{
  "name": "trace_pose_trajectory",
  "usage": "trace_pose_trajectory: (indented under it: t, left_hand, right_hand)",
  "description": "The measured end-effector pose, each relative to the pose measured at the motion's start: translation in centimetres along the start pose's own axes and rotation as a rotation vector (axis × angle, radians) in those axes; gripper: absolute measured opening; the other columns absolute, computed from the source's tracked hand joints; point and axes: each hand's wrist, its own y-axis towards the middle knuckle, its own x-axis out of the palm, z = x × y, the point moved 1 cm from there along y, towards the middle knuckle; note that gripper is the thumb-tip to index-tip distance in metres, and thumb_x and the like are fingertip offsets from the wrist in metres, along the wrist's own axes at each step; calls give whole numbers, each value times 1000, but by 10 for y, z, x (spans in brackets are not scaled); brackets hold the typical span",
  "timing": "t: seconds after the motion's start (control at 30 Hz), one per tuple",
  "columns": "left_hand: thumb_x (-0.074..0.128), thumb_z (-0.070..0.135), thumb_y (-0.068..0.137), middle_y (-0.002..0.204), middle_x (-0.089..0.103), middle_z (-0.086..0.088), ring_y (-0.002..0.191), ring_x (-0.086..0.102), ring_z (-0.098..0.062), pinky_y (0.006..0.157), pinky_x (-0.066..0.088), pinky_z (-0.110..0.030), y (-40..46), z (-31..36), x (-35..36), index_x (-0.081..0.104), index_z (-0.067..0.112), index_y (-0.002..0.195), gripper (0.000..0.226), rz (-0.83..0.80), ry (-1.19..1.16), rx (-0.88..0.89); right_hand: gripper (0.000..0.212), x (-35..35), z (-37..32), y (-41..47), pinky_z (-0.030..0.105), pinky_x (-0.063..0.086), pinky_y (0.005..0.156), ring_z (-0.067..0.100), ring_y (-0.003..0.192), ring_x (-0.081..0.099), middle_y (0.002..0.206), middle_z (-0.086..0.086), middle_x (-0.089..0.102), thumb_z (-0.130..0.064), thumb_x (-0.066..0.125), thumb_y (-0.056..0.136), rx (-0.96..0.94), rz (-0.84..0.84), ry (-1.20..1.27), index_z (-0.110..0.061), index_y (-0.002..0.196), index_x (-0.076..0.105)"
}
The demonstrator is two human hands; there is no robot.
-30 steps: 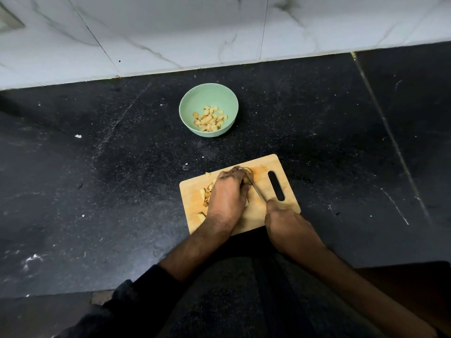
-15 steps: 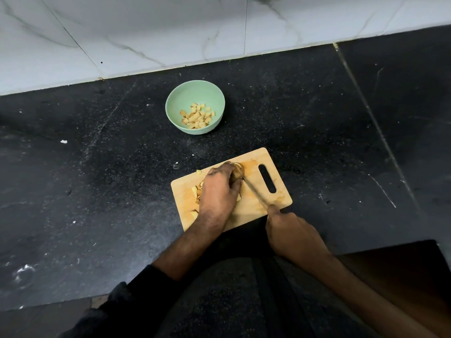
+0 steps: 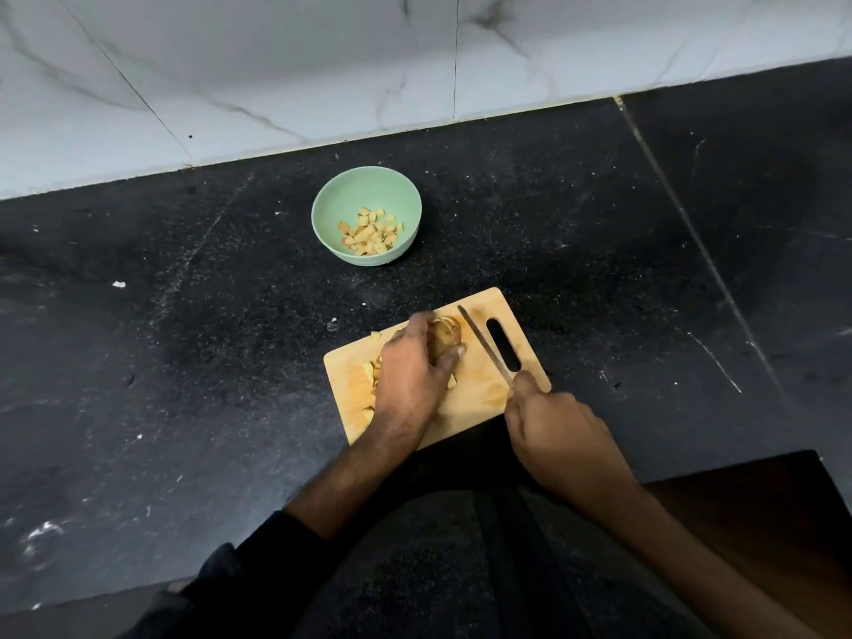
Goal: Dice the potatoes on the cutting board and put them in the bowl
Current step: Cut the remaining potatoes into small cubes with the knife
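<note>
- The right hand (image 3: 560, 431), nearest the camera at the near right corner of the cutting board (image 3: 479, 385), has its fingers curled tight round the handle of a knife (image 3: 484, 345). The blade runs up and left from the fist, over the board between the handle slot and the potato, and looks clear of the potato rather than in a cut.
- The left hand (image 3: 410, 375) lies palm-down over the middle of the board. Its fingers (image 3: 454, 352) and thumb curl round a potato piece (image 3: 446, 336), pinning it to the wood, with only the brown far end showing past the fingertips.
- A few cut cubes (image 3: 369, 372) lie on the board along the left side of that hand, partly hidden under it; how many cannot be told.
- Farther off, well apart from the board on the dark bench (image 3: 184, 362), the green bowl (image 3: 364, 196) already holds a small heap of diced potato (image 3: 369, 232), well short of full.
- By my reading the job is partway through: one batch is in the bowl, while the held piece needs dicing and the loose cubes need carrying over.
</note>
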Motion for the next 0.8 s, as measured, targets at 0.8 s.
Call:
trace_pose_trajectory:
  t: [0.8]
  left_hand:
    - [83,23,81,115,69,-3,104,64,-19,94,53,-38,7,-10,-5,64,14,126,50,19,54,96]
  right_hand:
    - [24,-1,-15,37,37,40,68,30,91,64,81,0,49,-32,30,106,-85,9,-79,-17,118,45]
